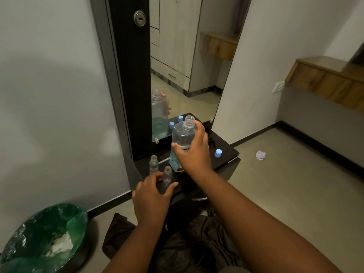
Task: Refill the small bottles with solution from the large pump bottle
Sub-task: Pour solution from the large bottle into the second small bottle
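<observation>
The large clear bottle (182,134) stands on the low black shelf (226,152) below the mirror, its neck open with no pump on it and blue solution in its lower part. My right hand (194,152) is wrapped around its body. Two small clear bottles stand uncapped at the shelf's left end: one further back (153,164), one nearer (167,175). My left hand (152,196) curls around the base of the nearer small bottle, thumb and fingers on either side of it. A blue cap (218,153) lies on the shelf's right side.
A tall mirror (183,66) behind the shelf reflects the big bottle and two more blue caps. A bin with a green liner (45,237) sits on the floor at lower left. A crumpled scrap (260,155) lies on the floor to the right; a wooden ledge (325,75) juts from the right wall.
</observation>
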